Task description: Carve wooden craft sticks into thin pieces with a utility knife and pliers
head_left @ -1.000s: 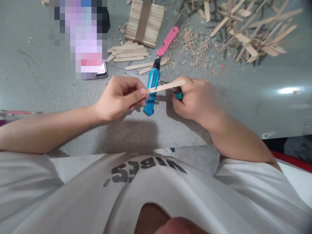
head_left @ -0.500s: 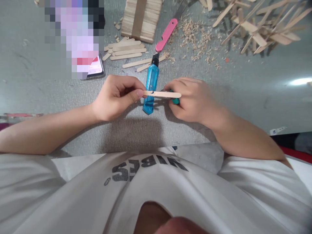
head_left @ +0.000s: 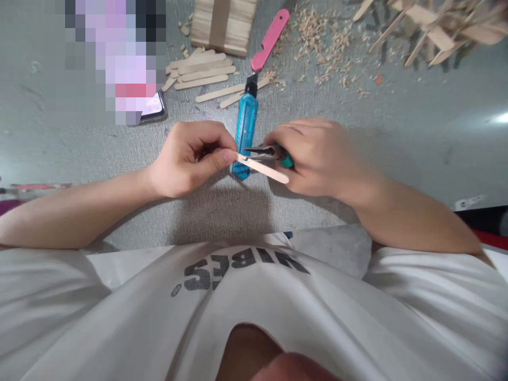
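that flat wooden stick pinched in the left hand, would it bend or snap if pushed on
Probably stiff and very light: the stick juts out straight though the left hand pinches only one end. Thin and flat, it likely snaps rather than bends, perhaps where the pliers in the right hand meet it. It should not roll.

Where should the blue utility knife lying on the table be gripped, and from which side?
Grip the blue utility knife across its long body, coming from above with fingers on its two narrow sides. It lies flat, black nose pointing away; its near end sits beneath the stick and pliers, so the far half is free.
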`<state>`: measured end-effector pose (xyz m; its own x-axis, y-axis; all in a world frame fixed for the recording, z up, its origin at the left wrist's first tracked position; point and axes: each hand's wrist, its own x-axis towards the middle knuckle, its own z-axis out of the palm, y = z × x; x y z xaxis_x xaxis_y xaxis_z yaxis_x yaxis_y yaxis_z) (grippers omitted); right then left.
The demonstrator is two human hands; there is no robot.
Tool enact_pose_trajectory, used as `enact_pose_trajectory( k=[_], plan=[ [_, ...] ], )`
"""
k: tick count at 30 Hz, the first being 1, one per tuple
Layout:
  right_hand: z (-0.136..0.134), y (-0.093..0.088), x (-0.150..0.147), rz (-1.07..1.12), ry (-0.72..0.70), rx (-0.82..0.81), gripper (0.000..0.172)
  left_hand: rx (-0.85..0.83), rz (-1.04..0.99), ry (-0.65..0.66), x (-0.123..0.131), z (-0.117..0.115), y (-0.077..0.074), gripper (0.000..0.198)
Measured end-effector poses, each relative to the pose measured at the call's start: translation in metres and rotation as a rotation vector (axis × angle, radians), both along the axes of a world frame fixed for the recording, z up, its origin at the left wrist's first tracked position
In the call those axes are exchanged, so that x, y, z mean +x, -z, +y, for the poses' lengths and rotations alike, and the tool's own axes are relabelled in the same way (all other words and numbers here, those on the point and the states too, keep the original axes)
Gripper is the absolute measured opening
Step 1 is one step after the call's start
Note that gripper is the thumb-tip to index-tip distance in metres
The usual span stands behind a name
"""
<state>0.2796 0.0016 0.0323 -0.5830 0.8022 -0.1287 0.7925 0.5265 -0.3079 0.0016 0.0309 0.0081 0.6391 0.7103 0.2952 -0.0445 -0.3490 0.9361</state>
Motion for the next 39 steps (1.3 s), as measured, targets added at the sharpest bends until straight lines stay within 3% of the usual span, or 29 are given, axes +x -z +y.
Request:
enact_pose_trajectory(
  k=[8,15,21,24,33,39],
  plan=[
    [-0.002,-0.010,-0.005,-0.024,-0.035,-0.089,0.015,0.142,-0.086,0.006,0.003,0.002,-0.001,0.008],
    [0.001,-0.007,-0.001,0.010,-0.136,-0.121,0.021,0.057,0.079,-0.063,0.002,-0.007,-0.008,0.016],
    [0.000,-0.007,-0.001,0.021,-0.167,-0.166,0.021,0.186,0.007,-0.047,0.002,-0.008,-0.004,0.017],
    [0.000,-0.009,-0.003,0.013,-0.155,-0.208,0.019,0.161,0.094,-0.116,0.001,-0.012,-0.006,0.023],
    [0.000,-0.008,-0.004,0.031,-0.120,-0.233,0.010,0.156,0.141,-0.159,-0.001,-0.021,-0.008,0.027],
    [-0.003,-0.009,-0.003,0.064,-0.040,-0.249,0.008,0.178,0.174,-0.173,-0.001,-0.018,-0.019,0.021]
  ],
)
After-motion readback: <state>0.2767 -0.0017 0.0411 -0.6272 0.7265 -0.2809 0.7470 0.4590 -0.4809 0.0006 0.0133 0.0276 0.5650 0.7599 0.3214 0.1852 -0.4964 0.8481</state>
